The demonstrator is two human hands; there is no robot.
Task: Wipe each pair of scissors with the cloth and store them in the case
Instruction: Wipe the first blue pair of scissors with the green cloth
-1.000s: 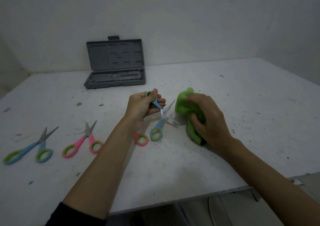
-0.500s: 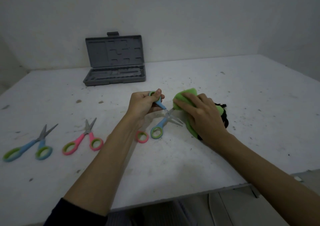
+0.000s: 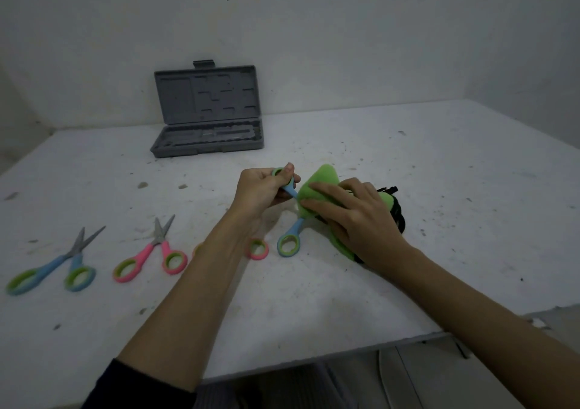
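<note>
1. Table [image 3: 439,220]: white, scuffed and speckled, set into a corner of pale walls.
2. Case [image 3: 207,113]: grey plastic, at the far left of the table, lid propped upright and open, tray lying flat in front.
3. Right hand [image 3: 354,220]: fingers fairly straight, pressing the green cloth [image 3: 320,179] over the blades; thumb hidden beneath, so wrap around the cloth cannot be told. Black edging visible at the cloth's far side.
4. Left hand [image 3: 260,189]: curled tight around the upper handle loop of the blue scissors [image 3: 290,239], thumb through the ring.
5. Blue scissors: held between both hands near table centre, blades hidden in the cloth, lower loop hanging toward the table.
6. Pink scissors [image 3: 150,251]: flat on the table, left of the forearm, blades slightly apart.
7. Second blue pair [image 3: 53,267]: flat at far left, blades slightly apart.
8. Pink ring [image 3: 258,248]: handle loop of another pair, mostly hidden under the left forearm.
</note>
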